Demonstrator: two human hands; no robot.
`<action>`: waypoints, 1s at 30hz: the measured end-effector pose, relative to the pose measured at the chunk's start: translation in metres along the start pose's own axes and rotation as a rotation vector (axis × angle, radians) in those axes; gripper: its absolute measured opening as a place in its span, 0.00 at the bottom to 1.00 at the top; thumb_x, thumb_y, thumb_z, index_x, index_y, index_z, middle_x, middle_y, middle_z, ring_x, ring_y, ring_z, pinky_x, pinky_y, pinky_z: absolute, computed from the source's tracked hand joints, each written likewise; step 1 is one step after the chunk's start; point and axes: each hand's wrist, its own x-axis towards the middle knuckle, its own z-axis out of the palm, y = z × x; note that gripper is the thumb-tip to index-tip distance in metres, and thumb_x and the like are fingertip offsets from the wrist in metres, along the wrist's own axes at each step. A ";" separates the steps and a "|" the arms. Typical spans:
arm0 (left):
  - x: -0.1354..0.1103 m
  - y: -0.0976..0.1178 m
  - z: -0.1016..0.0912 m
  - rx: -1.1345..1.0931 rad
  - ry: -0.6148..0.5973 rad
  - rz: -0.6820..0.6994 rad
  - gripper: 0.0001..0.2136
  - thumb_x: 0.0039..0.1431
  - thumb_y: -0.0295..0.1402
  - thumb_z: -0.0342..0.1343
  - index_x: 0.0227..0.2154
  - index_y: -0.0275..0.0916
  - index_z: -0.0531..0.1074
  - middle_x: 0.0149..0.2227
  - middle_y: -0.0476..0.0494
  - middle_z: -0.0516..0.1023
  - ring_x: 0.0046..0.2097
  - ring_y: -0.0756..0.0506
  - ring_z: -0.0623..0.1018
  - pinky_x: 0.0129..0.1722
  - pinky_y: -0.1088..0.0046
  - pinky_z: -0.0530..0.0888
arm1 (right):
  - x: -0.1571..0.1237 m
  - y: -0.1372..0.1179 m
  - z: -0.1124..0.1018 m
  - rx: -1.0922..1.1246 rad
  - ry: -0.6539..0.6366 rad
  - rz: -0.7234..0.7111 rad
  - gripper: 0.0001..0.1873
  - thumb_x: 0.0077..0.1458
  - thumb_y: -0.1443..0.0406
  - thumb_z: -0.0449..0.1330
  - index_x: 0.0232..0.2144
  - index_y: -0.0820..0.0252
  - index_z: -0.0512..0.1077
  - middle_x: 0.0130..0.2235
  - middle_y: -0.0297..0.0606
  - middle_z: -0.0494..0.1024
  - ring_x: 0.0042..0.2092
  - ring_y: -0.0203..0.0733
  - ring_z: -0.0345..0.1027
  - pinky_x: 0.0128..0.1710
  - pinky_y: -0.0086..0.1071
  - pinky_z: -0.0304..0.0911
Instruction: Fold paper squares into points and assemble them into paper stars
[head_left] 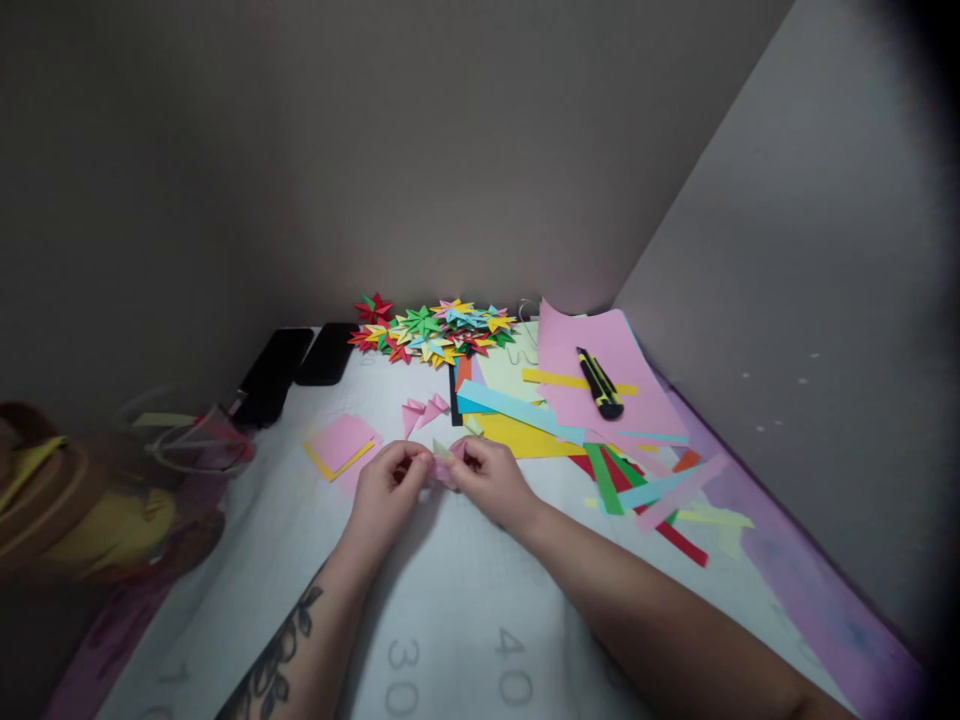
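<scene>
Shot's taken from one head cam, tilted forward and down over the table point(450, 590); left hand point(391, 482) and right hand point(491, 478) are caught fairly close, just below centre, and the back wall point(450, 150) is faced higher up

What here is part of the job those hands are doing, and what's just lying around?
Probably part of the job:
Pink paper, pinched between left hand and right hand
Folded pink pieces
Paper squares
Paper stars
Likely supplies: paper strips, pink sheet, cutter

Probably just lying about:
Two dark, phone-like slabs
Blurred yellow thing at the left
</scene>
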 end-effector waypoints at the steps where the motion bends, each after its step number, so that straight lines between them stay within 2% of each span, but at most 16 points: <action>1: 0.000 0.000 0.000 -0.026 0.025 -0.033 0.09 0.55 0.37 0.53 0.26 0.37 0.71 0.25 0.50 0.72 0.27 0.50 0.70 0.27 0.77 0.65 | 0.000 0.001 0.000 0.025 -0.005 0.029 0.10 0.50 0.67 0.55 0.18 0.60 0.65 0.22 0.31 0.70 0.25 0.33 0.60 0.26 0.27 0.54; 4: 0.001 -0.001 -0.001 -0.093 0.060 -0.104 0.10 0.53 0.38 0.55 0.24 0.37 0.69 0.22 0.52 0.70 0.25 0.51 0.68 0.24 0.77 0.64 | 0.000 0.002 0.000 0.118 -0.059 0.106 0.11 0.50 0.66 0.56 0.18 0.60 0.66 0.19 0.30 0.68 0.23 0.32 0.57 0.23 0.25 0.53; 8: 0.001 0.001 0.000 -0.136 0.052 -0.139 0.11 0.53 0.39 0.55 0.23 0.37 0.69 0.22 0.51 0.69 0.25 0.51 0.68 0.25 0.77 0.64 | 0.001 0.002 0.000 0.224 -0.120 0.137 0.12 0.50 0.64 0.57 0.18 0.61 0.66 0.19 0.30 0.68 0.22 0.31 0.57 0.22 0.25 0.53; 11: 0.000 0.004 0.002 -0.210 0.049 -0.137 0.10 0.52 0.38 0.56 0.24 0.37 0.68 0.23 0.51 0.69 0.26 0.51 0.68 0.26 0.77 0.65 | 0.001 0.003 0.001 0.263 -0.096 0.165 0.10 0.49 0.64 0.57 0.19 0.61 0.67 0.19 0.30 0.68 0.22 0.31 0.57 0.22 0.25 0.54; 16: -0.001 0.005 0.009 -0.379 0.047 -0.121 0.10 0.48 0.34 0.59 0.33 0.37 0.67 0.26 0.52 0.71 0.28 0.52 0.71 0.28 0.78 0.67 | 0.001 0.003 0.003 0.294 -0.021 0.188 0.09 0.49 0.64 0.57 0.20 0.62 0.68 0.19 0.29 0.67 0.23 0.32 0.58 0.23 0.25 0.54; 19: -0.002 0.003 0.011 -0.424 0.046 -0.133 0.11 0.48 0.32 0.58 0.34 0.38 0.65 0.25 0.53 0.72 0.27 0.52 0.72 0.28 0.78 0.66 | 0.002 0.002 0.003 0.327 -0.040 0.172 0.09 0.49 0.63 0.57 0.20 0.62 0.68 0.21 0.29 0.67 0.24 0.33 0.59 0.25 0.26 0.56; 24: -0.002 0.000 0.008 -0.331 0.042 -0.094 0.11 0.49 0.30 0.57 0.36 0.39 0.63 0.23 0.55 0.71 0.26 0.52 0.72 0.27 0.78 0.65 | 0.003 0.001 0.002 0.364 -0.029 0.135 0.06 0.47 0.63 0.60 0.24 0.60 0.68 0.24 0.30 0.68 0.27 0.33 0.60 0.28 0.26 0.57; 30: -0.004 -0.004 0.005 -0.197 -0.040 -0.001 0.11 0.52 0.31 0.54 0.38 0.40 0.62 0.24 0.54 0.72 0.26 0.51 0.73 0.28 0.76 0.67 | 0.003 -0.001 0.000 0.286 -0.071 0.173 0.11 0.44 0.65 0.59 0.18 0.59 0.59 0.19 0.25 0.56 0.22 0.30 0.49 0.22 0.25 0.47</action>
